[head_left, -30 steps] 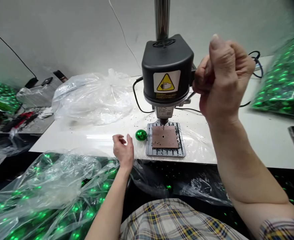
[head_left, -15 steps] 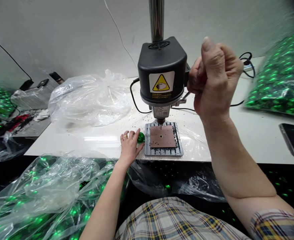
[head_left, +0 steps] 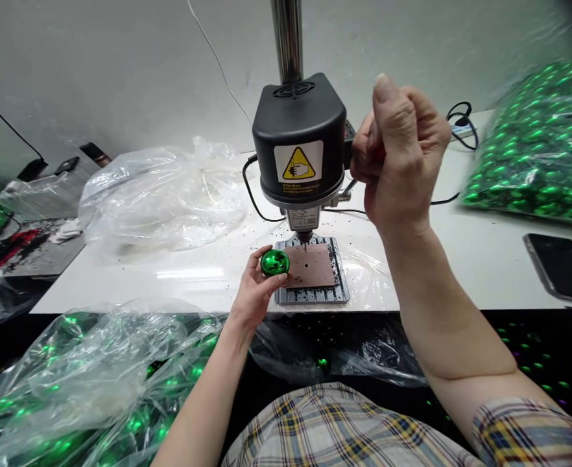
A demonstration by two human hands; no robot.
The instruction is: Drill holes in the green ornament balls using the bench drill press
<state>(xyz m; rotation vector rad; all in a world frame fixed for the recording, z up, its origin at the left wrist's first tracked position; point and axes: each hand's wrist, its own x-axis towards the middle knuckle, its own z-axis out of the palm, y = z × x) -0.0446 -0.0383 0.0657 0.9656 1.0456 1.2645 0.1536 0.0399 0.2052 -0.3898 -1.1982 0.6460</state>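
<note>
A shiny green ball [head_left: 275,263] sits between the thumb and fingers of my left hand [head_left: 254,292]. It hangs over the left edge of a pinkish square board [head_left: 318,275] with a small hole in its middle. That board lies on the slotted grey base [head_left: 343,295] of a bench drill press [head_left: 299,139], directly beneath the thin drill bit [head_left: 306,247]. Raised beside the machine's head, my right hand [head_left: 405,152] is closed in a fist around the feed lever [head_left: 348,189]; most of the lever is hidden by the fingers.
Dark shavings litter the white table [head_left: 193,285]. Crumpled clear plastic [head_left: 164,194] lies at the back left, and a bag of green balls [head_left: 534,149] stands at the right. Near the right edge is a phone [head_left: 565,266]. Another plastic bag [head_left: 96,383] with green balls fills the lower left.
My left hand has lifted the green ball and turned it, bringing it right to the board's left edge. My right hand stays closed at the lever. The whole view has shifted slightly.
</note>
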